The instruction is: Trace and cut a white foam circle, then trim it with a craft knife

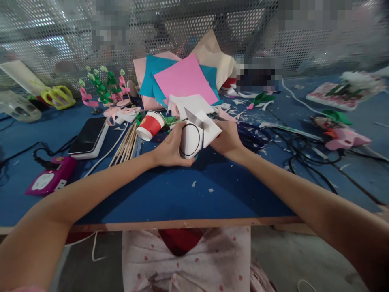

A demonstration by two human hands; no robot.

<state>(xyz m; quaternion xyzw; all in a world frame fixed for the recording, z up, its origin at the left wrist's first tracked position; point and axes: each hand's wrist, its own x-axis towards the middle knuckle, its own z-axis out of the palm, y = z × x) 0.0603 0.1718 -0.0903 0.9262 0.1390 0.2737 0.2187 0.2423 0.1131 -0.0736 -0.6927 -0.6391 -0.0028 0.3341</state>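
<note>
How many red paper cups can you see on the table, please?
1 for certain: the red cup, tilted, near the left hand and beside the wooden sticks. A partly hidden red thing right of the coloured paper may be another.

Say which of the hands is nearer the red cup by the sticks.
Left. The left hand is just right of the cup; the right hand is farther right, beyond the left.

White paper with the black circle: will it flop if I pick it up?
The white paper with the black circle may stay fairly flat, since it barely sags in the left hand. It's probably light, because it looks thin.
</note>
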